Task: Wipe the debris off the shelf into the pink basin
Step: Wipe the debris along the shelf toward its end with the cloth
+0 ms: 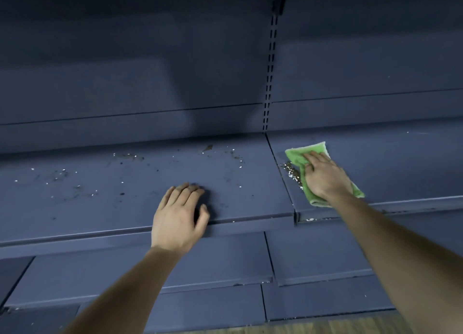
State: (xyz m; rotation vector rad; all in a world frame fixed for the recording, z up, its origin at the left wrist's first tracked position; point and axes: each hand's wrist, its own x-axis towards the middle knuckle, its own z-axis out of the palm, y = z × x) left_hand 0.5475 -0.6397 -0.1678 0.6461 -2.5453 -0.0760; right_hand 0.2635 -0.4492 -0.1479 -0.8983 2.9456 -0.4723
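Observation:
My right hand presses flat on a green cloth lying on the right panel of the dark blue shelf. A small heap of pale and brown debris lies against the cloth's left edge, beside the seam between the panels. My left hand rests palm down on the front edge of the left panel, fingers apart, holding nothing. Scattered crumbs and dark specks spread over the left panel. No pink basin is in view.
A slotted upright rises at the back between the two bays. Lower blue shelves step out below, with a few crumbs on their edges. A strip of wooden floor shows at the bottom.

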